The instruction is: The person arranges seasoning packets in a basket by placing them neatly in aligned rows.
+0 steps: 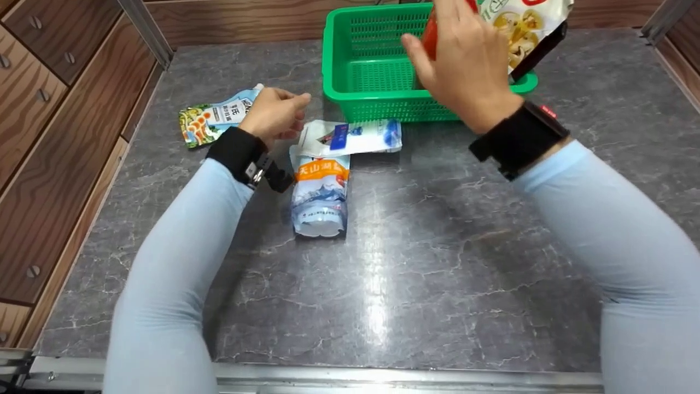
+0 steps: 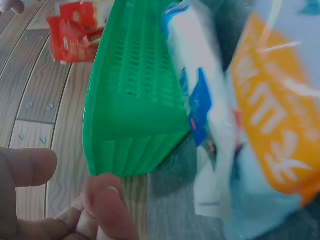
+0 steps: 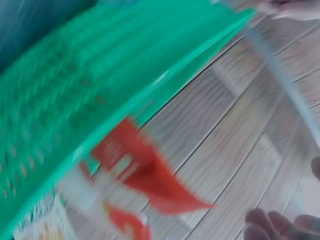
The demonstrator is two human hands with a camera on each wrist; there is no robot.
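My left hand [image 1: 276,114] hovers between a blue Heinz pouch [image 1: 210,117] and a white packet with a blue label [image 1: 374,138]. Its fingers are loosely bent, and the left wrist view shows thumb and fingers apart with nothing between them. The white packet lies across the top end of a blue salt pouch [image 1: 321,191] with an orange band. Over the right part of a green basket [image 1: 350,106], my right hand [image 1: 473,71] is raised with fingers extended, holding nothing. Behind it, a red packet [image 3: 145,170] and a white bag with food pictures [image 1: 522,38] stick up from the basket.
The basket stands at the back of a grey marbled table [image 1: 437,284], near a wood-grain back panel [image 1: 240,24]. Wood-grain panels [image 1: 71,137] rise along the left side, and a metal rail [image 1: 350,377] edges the front.
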